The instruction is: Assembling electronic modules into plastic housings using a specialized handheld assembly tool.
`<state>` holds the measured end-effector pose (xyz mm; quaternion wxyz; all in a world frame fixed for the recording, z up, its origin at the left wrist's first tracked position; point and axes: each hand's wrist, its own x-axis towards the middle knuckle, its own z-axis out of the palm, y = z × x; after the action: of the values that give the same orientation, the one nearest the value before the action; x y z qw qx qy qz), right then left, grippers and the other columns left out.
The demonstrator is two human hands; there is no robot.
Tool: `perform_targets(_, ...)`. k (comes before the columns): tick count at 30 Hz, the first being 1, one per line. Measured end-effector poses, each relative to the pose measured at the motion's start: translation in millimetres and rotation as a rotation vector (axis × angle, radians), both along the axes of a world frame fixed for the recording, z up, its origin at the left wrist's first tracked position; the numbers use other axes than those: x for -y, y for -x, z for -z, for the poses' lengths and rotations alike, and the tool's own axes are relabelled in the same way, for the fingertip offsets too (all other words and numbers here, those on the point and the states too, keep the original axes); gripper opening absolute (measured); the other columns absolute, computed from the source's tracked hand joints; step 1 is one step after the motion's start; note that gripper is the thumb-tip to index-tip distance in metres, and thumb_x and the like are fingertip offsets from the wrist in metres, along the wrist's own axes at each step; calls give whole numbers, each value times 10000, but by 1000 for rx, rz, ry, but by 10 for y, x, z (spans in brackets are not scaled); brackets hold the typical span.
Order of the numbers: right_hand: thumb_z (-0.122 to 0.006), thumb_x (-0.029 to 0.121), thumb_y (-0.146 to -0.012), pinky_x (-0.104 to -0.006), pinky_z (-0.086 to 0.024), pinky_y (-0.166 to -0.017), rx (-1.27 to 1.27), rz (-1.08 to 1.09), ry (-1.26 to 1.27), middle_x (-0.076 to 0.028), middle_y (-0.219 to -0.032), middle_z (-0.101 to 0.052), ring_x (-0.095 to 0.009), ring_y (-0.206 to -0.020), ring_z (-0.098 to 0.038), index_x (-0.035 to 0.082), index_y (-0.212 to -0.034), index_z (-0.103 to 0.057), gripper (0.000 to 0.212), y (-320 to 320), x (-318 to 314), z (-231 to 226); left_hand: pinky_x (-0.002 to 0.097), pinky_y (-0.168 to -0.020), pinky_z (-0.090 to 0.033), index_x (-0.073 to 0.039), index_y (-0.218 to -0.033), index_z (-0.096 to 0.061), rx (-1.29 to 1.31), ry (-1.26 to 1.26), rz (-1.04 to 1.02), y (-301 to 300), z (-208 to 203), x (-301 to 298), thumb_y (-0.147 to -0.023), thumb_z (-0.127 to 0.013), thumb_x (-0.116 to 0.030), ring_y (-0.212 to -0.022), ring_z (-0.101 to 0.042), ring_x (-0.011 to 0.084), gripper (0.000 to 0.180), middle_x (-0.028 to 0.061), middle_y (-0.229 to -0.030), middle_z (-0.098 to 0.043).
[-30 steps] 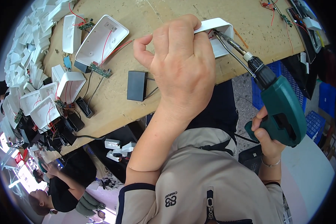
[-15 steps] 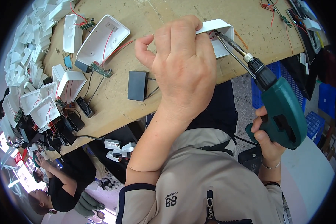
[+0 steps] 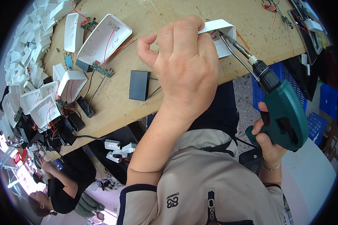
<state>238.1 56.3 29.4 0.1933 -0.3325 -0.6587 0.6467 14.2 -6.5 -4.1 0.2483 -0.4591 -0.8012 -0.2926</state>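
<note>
My left hand (image 3: 186, 63) grips a white plastic casing (image 3: 226, 28) near the table's front edge and hides much of it. In my right hand (image 3: 268, 140) is a green pistol-shaped soldering gun (image 3: 285, 108), held by its handle. The soldering gun's metal tip and the thin tube beside it reach into the casing. A bit of red wire shows inside near the tip; the exact contact point is too small to tell. Just left of my left wrist lies a black rectangular box (image 3: 138, 85) with dark wires that run behind my hand.
Left on the table (image 3: 154, 41) stand an open white casing (image 3: 105, 39) with red wires and a green circuit board (image 3: 102, 69). White casings pile (image 3: 30, 45) along the far left. Another person (image 3: 64, 187) works at lower left. Blue crates (image 3: 315, 127) stand on the right.
The soldering gun's tip has shifted very slightly right within the casing. Both hands otherwise keep nearly the same pose and hold.
</note>
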Motion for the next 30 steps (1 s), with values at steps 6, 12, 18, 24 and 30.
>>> perform_targets(6, -720, 151, -742, -248, -491, -596, 11, -66, -2, -234, -1147, -550, -141, -684, -580, -68, -1260, -389, 653, 1, -39, 0, 390, -806, -261, -58, -760, -638, -11, -10, 4, 5, 14, -4, -688, -632, -70, -867, -494, 197, 73, 12, -945, -539)
perform_targets(12, -714, 132, -744, -237, -486, -582, 12, -56, -2, -233, -1146, -551, -141, -682, -576, -71, -1250, -401, 629, 28, -44, -5, 389, -804, -260, -58, -757, -636, -13, -12, 0, 4, 8, -2, -684, -630, -64, -858, -493, 194, 74, 10, -942, -539)
perform_targets(18, -719, 136, -740, -238, -485, -579, 6, -51, -26, -234, -1136, -555, -142, -681, -577, -73, -1244, -409, 627, 14, -36, 4, 388, -802, -264, -57, -753, -631, -7, -25, 5, 6, 28, -11, -688, -628, -63, -852, -492, 196, 65, 12, -940, -538)
perform_targets(24, -727, 156, -736, -244, -488, -580, 7, -10, -5, -236, -1131, -557, -141, -678, -579, -72, -1248, -402, 648, 32, -15, -16, 387, -801, -267, -57, -744, -625, -14, -32, 1, 11, 32, -15, -695, -629, -66, -855, -492, 198, 51, 13, -941, -539)
perform_targets(30, -730, 164, -736, -255, -495, -588, -17, 2, -21, -236, -1128, -556, -143, -676, -583, -69, -1262, -380, 673, -6, 17, -2, 385, -801, -267, -57, -747, -628, -12, -20, -5, 5, 12, -9, -696, -627, -67, -863, -492, 200, 52, 13, -941, -538)
